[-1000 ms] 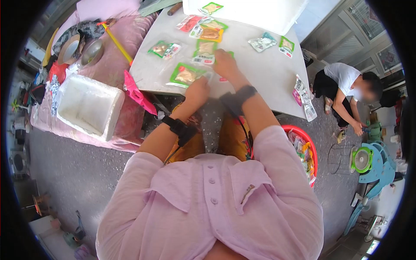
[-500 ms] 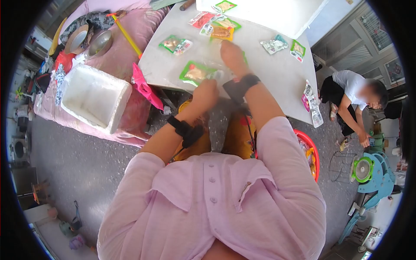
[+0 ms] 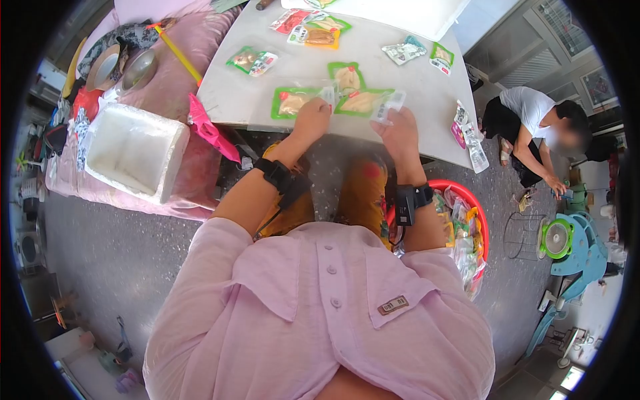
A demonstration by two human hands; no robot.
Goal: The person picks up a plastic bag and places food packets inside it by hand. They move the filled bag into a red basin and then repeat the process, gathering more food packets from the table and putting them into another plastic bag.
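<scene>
My left hand is closed at the right end of a green-edged food packet near the table's front edge. A clear plastic sheet or bag lies about that packet. My right hand pinches the right end of another green-edged packet. Behind the two packets lies a third green one, partly overlapped by the one at my right hand. Farther back on the table are an orange packet, a red packet and a green-and-white packet.
The white table bears more packets on its right side. A red basin of packets stands beside my right arm. A foam box sits on the pink-covered surface at left. A person in white crouches at right.
My right hand has come back from the middle of the table to the front packet's right end. My left hand stays near its packet. The view has shifted, showing more of the basin.
</scene>
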